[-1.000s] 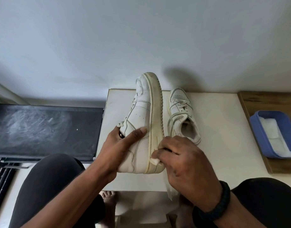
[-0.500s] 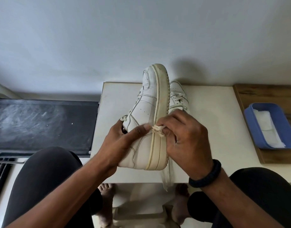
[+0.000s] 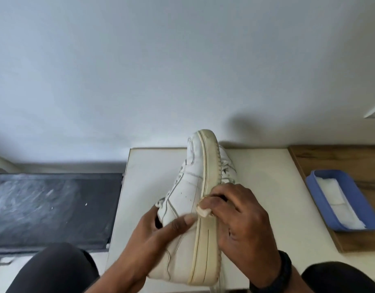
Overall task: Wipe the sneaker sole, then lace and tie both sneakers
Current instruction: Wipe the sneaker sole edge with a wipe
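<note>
Head camera: the left hand (image 3: 148, 235) holds a white leather sneaker (image 3: 182, 208) tipped on its side over the white table (image 3: 152, 166), with the fingers wrapped round its top part. The right hand (image 3: 243, 220) has its fingers pinched on a small folded white wipe (image 3: 203, 212), pressed on the sneaker's cream rubber sole edge (image 3: 210, 166). A second white sneaker (image 3: 227, 166) sits just behind. A blue plastic tray (image 3: 313, 180) of white wipes lies to the right.

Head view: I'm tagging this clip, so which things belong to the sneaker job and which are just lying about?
Job: held sneaker, wipe on its sole edge, left hand, right hand, second sneaker behind, blue tray of wipes.
Lying about: black panel, wooden board.
</note>
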